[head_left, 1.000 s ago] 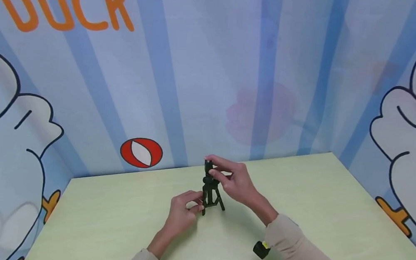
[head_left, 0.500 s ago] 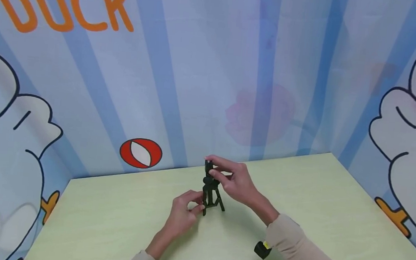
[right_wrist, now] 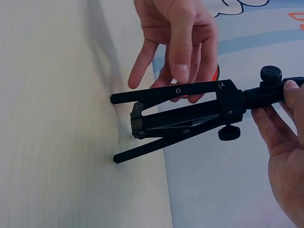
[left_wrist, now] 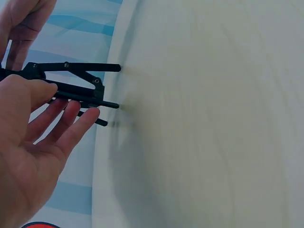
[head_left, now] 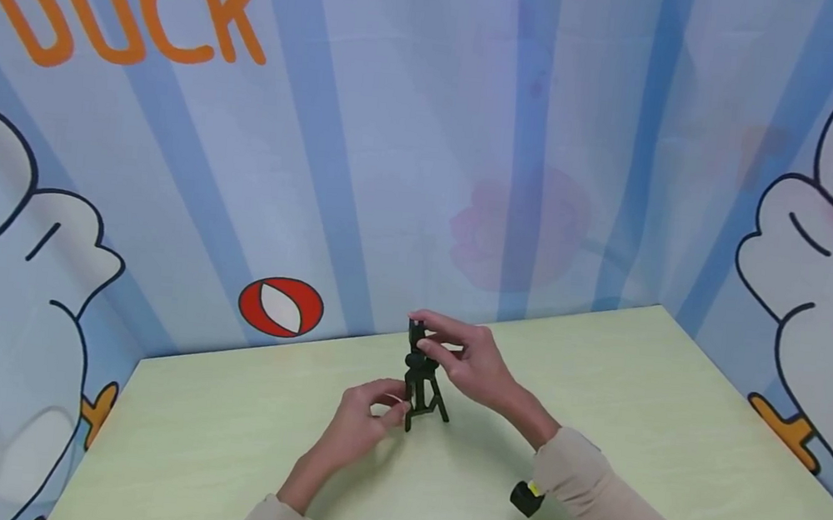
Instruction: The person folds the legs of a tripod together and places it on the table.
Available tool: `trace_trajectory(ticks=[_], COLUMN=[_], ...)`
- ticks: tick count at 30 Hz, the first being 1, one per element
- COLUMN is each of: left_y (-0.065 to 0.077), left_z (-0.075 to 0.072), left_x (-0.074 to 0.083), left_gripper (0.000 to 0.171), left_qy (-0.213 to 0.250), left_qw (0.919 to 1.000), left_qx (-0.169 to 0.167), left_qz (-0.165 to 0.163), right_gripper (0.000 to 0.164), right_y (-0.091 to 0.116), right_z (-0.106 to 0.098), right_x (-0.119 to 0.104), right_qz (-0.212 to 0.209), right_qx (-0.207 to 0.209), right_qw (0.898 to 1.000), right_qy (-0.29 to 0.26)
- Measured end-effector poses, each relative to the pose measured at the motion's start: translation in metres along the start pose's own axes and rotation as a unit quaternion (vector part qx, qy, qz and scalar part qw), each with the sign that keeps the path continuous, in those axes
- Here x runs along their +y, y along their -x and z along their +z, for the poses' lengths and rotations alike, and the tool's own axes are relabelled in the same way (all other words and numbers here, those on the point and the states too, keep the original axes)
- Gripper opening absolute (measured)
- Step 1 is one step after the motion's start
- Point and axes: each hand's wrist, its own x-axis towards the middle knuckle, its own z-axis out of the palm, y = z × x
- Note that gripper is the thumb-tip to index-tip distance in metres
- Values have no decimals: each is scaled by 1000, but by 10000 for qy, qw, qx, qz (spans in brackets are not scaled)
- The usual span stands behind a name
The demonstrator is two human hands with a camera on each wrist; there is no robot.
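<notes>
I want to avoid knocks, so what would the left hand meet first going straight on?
Most likely the black tripod, at its nearest leg. In the head view, the left hand points at it with fingertips right beside it; depth leaves contact unclear.

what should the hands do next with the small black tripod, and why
Probably ease the slim black leg by the left hand outward: the small black tripod looks only narrowly splayed, and the right hand grips its black upper column, which should steady it.
</notes>
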Motion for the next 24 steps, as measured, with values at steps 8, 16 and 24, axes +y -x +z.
trace_trajectory(ticks=[8,16,24], left_y=[-9,-27,-39], left_z=[-16,-28,-30], left_x=[19,41,55], left_gripper=[29,30,35], left_qy=[305,396,249], left_qw=[9984,9922,9891], left_qx=[466,1111,1113], left_qz=[-82,400,936], right_gripper=[43,47,48], right_y=[0,4,20], right_z=[0,-2,-8], right_x=[-3,-1,15], right_qz=[40,220,405], right_qx=[6,42,38], right_qw=[10000,9997,9986], right_qy=[-19,122,346])
